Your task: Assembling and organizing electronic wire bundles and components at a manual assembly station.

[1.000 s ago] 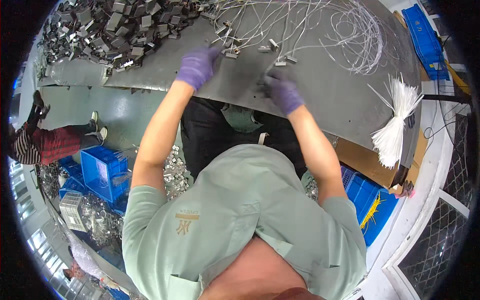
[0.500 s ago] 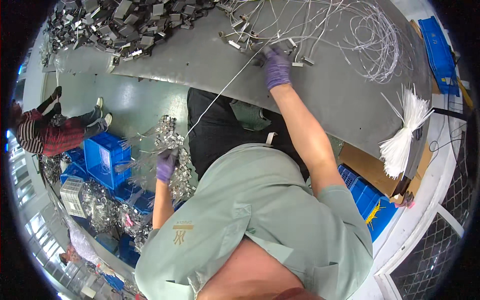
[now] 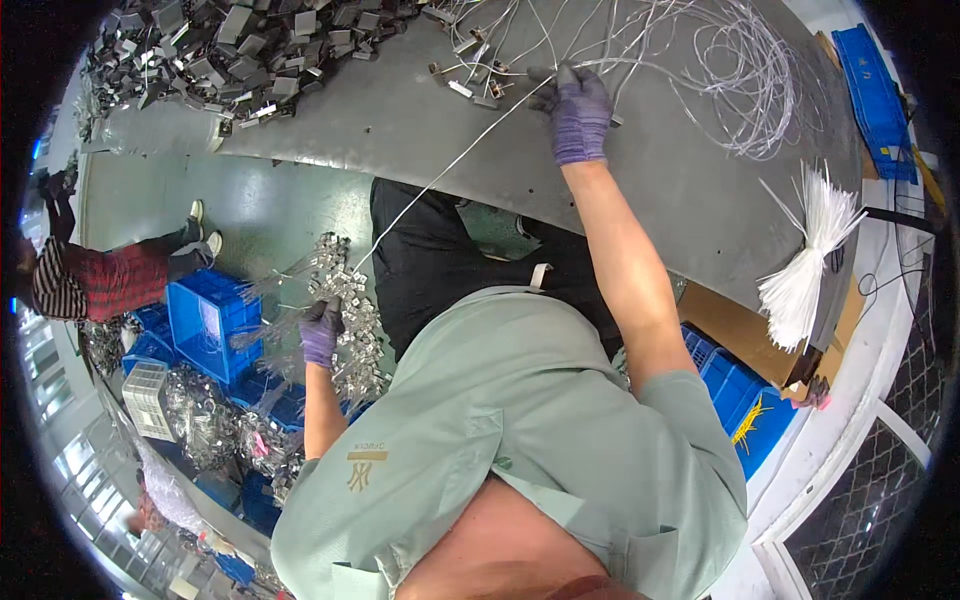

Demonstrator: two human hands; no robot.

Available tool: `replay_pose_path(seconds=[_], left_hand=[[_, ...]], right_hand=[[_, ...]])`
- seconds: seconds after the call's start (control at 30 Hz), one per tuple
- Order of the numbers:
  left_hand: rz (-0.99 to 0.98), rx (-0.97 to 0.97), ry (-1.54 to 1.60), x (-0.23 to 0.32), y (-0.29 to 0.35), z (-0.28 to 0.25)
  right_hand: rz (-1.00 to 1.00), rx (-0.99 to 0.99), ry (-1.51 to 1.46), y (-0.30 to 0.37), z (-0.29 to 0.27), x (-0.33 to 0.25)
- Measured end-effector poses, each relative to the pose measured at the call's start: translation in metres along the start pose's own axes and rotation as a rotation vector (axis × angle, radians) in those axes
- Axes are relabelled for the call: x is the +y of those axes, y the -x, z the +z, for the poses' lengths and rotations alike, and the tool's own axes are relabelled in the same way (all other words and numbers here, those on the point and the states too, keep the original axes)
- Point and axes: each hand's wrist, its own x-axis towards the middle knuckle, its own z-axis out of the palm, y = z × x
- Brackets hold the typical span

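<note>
My right hand (image 3: 578, 110), in a purple glove with dark fingertips, is over the grey table with its fingers closed on a thin white cable (image 3: 458, 160). From there the cable stretches down to the left, to a bundle of cables with small metal connectors (image 3: 345, 275). My left hand (image 3: 321, 332), gloved alike, is closed around that bundle beside my thigh; its fingers are partly hidden among the connectors. Close to my right hand lie several cable ends with small connectors (image 3: 462, 89). Loose white cable coils (image 3: 745, 85) spread to the right of it.
A heap of grey metal parts (image 3: 240, 60) covers the far left of the table (image 3: 680, 190). White ties (image 3: 808, 265) stand bunched at the right edge. Blue crates (image 3: 212, 325) are at my left, and another person (image 3: 110, 280) is beyond them.
My right hand has moved a little to the right and away from me along the cable. My left hand has shifted slightly. The other person's arms have moved.
</note>
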Motion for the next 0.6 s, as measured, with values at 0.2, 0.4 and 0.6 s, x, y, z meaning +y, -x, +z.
replay_pose_path(seconds=[0.2,0.4,0.6], left_hand=[[-0.006,-0.115,0.092,0.042,0.002,0.029],[0.073,-0.108,0.007,0.099,0.006,0.085],[0.132,-0.327,0.208,0.161,0.002,0.131]], right_hand=[[0.200,-0.259,0.037,0.046,0.022,-0.043],[-0.164,-0.532,0.648,0.050,0.026,-0.097],[0.169,-0.593,0.504,0.061,0.024,-0.091]])
